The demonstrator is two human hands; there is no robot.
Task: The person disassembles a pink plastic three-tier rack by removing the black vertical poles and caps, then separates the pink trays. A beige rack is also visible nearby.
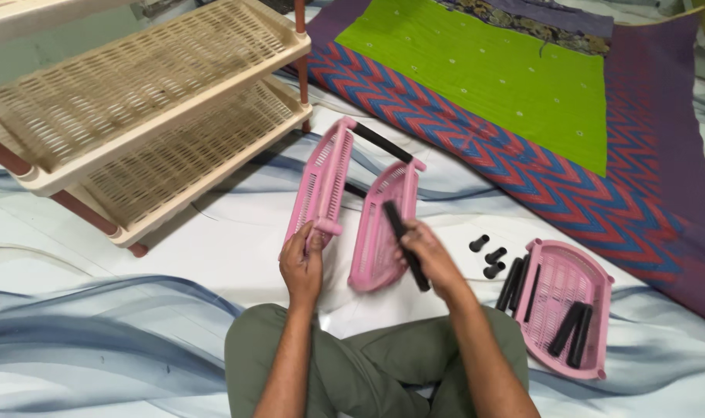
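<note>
1. Our left hand (302, 267) grips the corner of one pink slatted plastic shelf tray (320, 184) at frame centre; our right hand (428, 259) is closed around a black plastic connector tube (405, 244) against the second pink tray (379, 228).
2. Risk, we judge: the half-joined trays, linked only by a top black tube (382, 142), could twist apart.
3. Lower right lie a third pink tray (596, 271) holding spare tubes and black end caps (488, 255); a beige rack (147, 116) stands upper left, nothing blocking.

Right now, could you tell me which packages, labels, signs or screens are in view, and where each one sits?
None in view: only pink plastic shelf trays, black tubes, a cream rack and a patterned cloth on the floor, with no packaging, label, sign or screen among them.
</note>
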